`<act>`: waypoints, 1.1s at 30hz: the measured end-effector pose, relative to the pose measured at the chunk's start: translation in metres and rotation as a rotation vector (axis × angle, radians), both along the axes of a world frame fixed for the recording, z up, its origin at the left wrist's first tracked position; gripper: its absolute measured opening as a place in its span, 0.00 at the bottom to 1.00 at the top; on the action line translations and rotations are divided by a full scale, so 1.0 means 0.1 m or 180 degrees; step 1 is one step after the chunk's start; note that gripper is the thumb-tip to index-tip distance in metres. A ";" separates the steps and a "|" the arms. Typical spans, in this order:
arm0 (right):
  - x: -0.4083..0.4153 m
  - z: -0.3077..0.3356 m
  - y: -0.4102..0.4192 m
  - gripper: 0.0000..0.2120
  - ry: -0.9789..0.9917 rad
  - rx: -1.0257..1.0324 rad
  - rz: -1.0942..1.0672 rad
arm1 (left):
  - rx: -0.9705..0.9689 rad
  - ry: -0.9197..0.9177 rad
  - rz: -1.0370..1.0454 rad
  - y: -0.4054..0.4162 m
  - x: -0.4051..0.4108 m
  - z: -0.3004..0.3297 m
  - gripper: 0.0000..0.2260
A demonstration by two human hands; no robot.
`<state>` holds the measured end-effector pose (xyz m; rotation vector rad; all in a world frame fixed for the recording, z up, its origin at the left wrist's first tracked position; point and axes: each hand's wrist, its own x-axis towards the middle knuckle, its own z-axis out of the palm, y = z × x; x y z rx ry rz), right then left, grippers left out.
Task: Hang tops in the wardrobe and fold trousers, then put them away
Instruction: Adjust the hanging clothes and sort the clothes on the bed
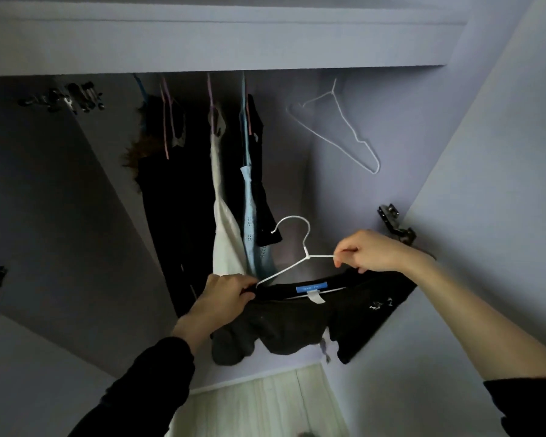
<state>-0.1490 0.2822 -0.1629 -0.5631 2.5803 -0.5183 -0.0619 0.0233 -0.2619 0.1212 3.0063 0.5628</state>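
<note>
The left hand (226, 296) gripped the collar edge of a black top (300, 323) together with the left arm of a white hanger (292, 258), fingers curled round the cloth. The right hand (364, 252) pinched the hanger's right arm between thumb and forefinger, the other fingers curled over the top's right shoulder. The hanger sat partly inside the neckline, its hook standing free above and pointing left. A blue label (311, 287) and a white tag (316, 298) showed inside the collar, and the rest of the top hung bunched below the hands, in front of the open wardrobe (297, 52).

Behind the hands, clothes hung in a row inside: a dark garment with a fur trim (158, 190), a white garment (224, 225), a pale blue one (251, 216) and a black one (262, 184). An empty white hanger (344, 127) hung further right. A metal hinge (396, 225) sat on the right door just beyond the right hand, and pale floorboards (265, 405) showed below.
</note>
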 end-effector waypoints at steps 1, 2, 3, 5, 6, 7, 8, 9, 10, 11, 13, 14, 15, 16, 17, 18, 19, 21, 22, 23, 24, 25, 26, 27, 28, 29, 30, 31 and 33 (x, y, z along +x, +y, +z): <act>0.04 0.01 0.02 0.12 -0.0079 0.0017 -0.0085 | 0.0067 -0.0089 -0.0029 0.04 -0.01 -0.02 0.15; 0.06 0.02 0.03 0.12 -0.0156 0.0039 -0.0154 | 0.0120 -0.0191 -0.0081 0.07 -0.03 -0.04 0.16; 0.09 0.03 0.05 0.13 -0.0263 0.0034 -0.0253 | 0.0134 -0.0302 -0.0156 0.11 -0.06 -0.04 0.17; 0.13 0.04 0.10 0.13 -0.0575 -0.0060 -0.0499 | 0.0124 -0.0488 -0.0310 0.17 -0.11 -0.03 0.19; 0.15 0.04 0.13 0.13 -0.0724 -0.0073 -0.0613 | 0.0171 -0.0543 -0.0370 0.20 -0.13 -0.02 0.20; 0.16 0.04 0.17 0.13 -0.0848 -0.0033 -0.0721 | 0.0253 -0.0581 -0.0427 0.24 -0.16 0.00 0.21; 0.18 0.04 0.21 0.13 -0.0941 0.0032 -0.0820 | 0.0342 -0.0606 -0.0476 0.27 -0.17 0.02 0.21; 0.19 0.03 0.24 0.13 -0.1015 0.0079 -0.0941 | 0.0402 -0.0612 -0.0529 0.31 -0.18 0.05 0.22; 0.19 0.02 0.28 0.12 -0.1071 0.0084 -0.1083 | 0.0442 -0.0568 -0.0574 0.33 -0.19 0.07 0.23; 0.20 0.01 0.31 0.11 -0.1093 0.0049 -0.1237 | 0.0470 -0.0476 -0.0616 0.36 -0.20 0.09 0.23; 0.19 0.00 0.35 0.10 -0.1065 -0.0117 -0.1485 | 0.0474 -0.0180 -0.0699 0.38 -0.22 0.16 0.22; 0.17 -0.02 0.36 0.10 -0.1045 -0.0234 -0.1565 | 0.0420 -0.0017 -0.0724 0.38 -0.24 0.19 0.22; 0.16 -0.02 0.36 0.10 -0.1032 -0.0370 -0.1615 | 0.0330 0.0147 -0.0735 0.37 -0.26 0.24 0.22; 0.15 -0.02 0.35 0.09 -0.1040 -0.0524 -0.1652 | 0.0216 0.0333 -0.0734 0.36 -0.28 0.30 0.22; 0.14 -0.02 0.34 0.09 -0.1068 -0.0682 -0.1682 | 0.0073 0.0528 -0.0717 0.36 -0.30 0.36 0.22; 0.11 -0.01 0.30 0.09 -0.1089 -0.0859 -0.1698 | -0.0067 0.0754 -0.0694 0.34 -0.33 0.46 0.22; 0.09 -0.01 0.26 0.08 -0.1129 -0.1045 -0.1736 | -0.0162 0.0943 -0.0678 0.33 -0.35 0.54 0.23; 0.01 0.00 0.17 0.07 -0.1207 -0.1515 -0.1821 | -0.0293 0.1310 -0.0644 0.32 -0.39 0.75 0.24; -0.05 0.03 0.12 0.06 -0.1266 -0.1792 -0.1859 | -0.0375 0.1460 -0.0641 0.31 -0.42 0.87 0.25; -0.11 0.05 0.08 0.06 -0.1331 -0.2045 -0.1878 | -0.0479 0.1607 -0.0651 0.32 -0.43 0.98 0.27; -0.18 0.10 0.02 0.07 -0.1368 -0.2251 -0.1854 | -0.0625 0.1801 -0.0661 0.32 -0.47 1.12 0.28; -0.25 0.15 -0.02 0.07 -0.1407 -0.2404 -0.1827 | -0.0793 0.2021 -0.0668 0.32 -0.50 1.24 0.30; -0.33 0.20 -0.07 0.06 -0.1445 -0.2540 -0.1791 | -0.0969 0.2251 -0.0636 0.32 -0.53 1.36 0.31; -0.40 0.25 -0.11 0.06 -0.1491 -0.2671 -0.1757 | -0.1142 0.2468 -0.0570 0.32 -0.56 1.49 0.32; -0.49 0.29 -0.15 0.06 -0.1521 -0.2783 -0.1716 | -0.1309 0.2654 -0.0459 0.30 -0.60 1.61 0.33; -0.57 0.32 -0.19 0.07 -0.1517 -0.2848 -0.1663 | -0.1467 0.2807 -0.0324 0.28 -0.63 1.72 0.33; -0.65 0.36 -0.23 0.07 -0.1472 -0.2878 -0.1596 | -0.1608 0.2934 -0.0175 0.24 -0.67 1.82 0.34; -0.74 0.38 -0.27 0.07 -0.1406 -0.2888 -0.1531 | -0.1728 0.3024 -0.0025 0.19 -0.71 1.91 0.34; -0.90 0.43 -0.38 0.08 -0.1243 -0.2909 -0.1420 | -0.1880 0.3069 0.0261 0.10 -0.79 2.05 0.34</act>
